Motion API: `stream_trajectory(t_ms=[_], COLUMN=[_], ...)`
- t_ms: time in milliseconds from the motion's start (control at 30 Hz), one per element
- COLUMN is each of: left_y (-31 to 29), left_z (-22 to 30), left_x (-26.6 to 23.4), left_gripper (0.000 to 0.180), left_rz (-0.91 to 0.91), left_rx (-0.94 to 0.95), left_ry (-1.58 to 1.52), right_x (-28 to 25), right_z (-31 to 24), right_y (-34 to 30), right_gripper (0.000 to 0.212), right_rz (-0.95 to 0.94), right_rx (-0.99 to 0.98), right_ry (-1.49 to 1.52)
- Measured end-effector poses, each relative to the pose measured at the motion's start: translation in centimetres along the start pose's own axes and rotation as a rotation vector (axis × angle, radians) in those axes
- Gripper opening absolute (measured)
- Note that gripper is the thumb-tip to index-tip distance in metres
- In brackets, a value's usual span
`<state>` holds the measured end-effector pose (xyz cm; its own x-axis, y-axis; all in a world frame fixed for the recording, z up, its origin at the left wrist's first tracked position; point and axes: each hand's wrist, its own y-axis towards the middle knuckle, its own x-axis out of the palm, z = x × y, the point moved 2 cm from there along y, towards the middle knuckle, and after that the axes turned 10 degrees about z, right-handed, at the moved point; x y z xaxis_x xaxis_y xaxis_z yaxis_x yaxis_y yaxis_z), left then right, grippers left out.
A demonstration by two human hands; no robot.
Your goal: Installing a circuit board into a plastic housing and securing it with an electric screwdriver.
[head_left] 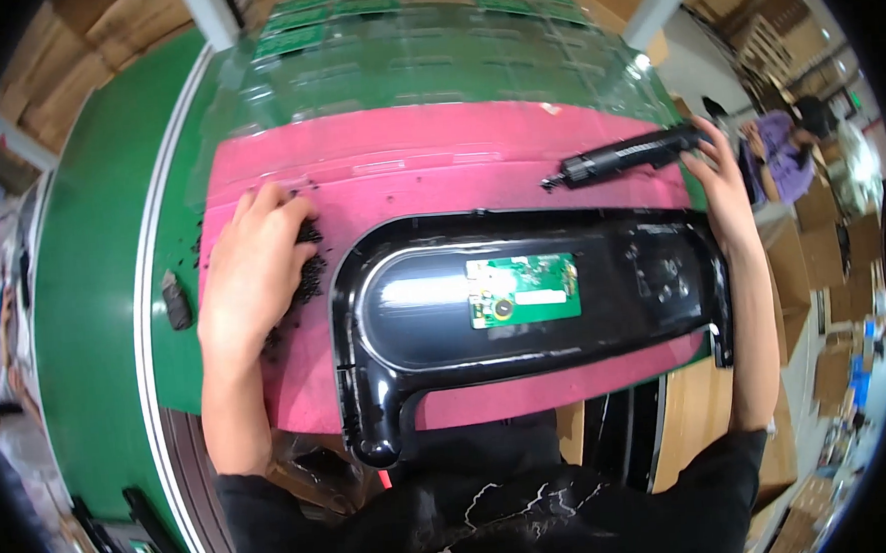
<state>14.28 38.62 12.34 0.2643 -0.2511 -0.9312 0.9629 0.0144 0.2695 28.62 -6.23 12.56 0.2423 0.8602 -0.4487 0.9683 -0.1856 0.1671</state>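
Observation:
My left hand (252,261) lies over a pile of small black screws (313,273) on the pink mat (354,196). Its fingers are curled down into the screws, and whatever is between the fingertips is hidden. At the right, my right hand (727,187) grips the rear end of a black electric screwdriver (627,157), which lies nearly level with its bit pointing left. Between my arms rests a glossy black plastic housing (437,352), its open side up. A green circuit board (524,292) with a round dark part sits inside it.
Clear plastic trays (413,88) holding green boards (290,39) stand behind the mat. On the green bench left of my hand is a small dark wrapped object (177,302). Another black housing (136,543) lies at lower left. A person in purple (783,159) is at far right, near cardboard boxes (817,247).

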Motion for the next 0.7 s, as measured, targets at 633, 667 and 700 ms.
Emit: stream_trajectory(t_ms=[633,667,700], left_y=[1.1,1.0,1.0], left_z=[1.5,2.3,3.6], left_x=[-0.1,0.1,-0.2], left_gripper=[0.013,0.013,0.014], left_rz=[0.238,0.194,0.148], left_rx=[-0.036,-0.015,0.017], left_ry=[-0.424,-0.605,-0.79], right_x=[10.1,9.8,8.9], right_z=[-10.1,-10.6,-11.4], right_y=[-5.1,-6.0,-7.0], right_gripper=[0.039,0.043,0.046], right_rz=[-0.067,-0.128,-0.181], right_rx=[-0.064,-0.025,0.01], right_ry=[1.113,1.224,1.334])
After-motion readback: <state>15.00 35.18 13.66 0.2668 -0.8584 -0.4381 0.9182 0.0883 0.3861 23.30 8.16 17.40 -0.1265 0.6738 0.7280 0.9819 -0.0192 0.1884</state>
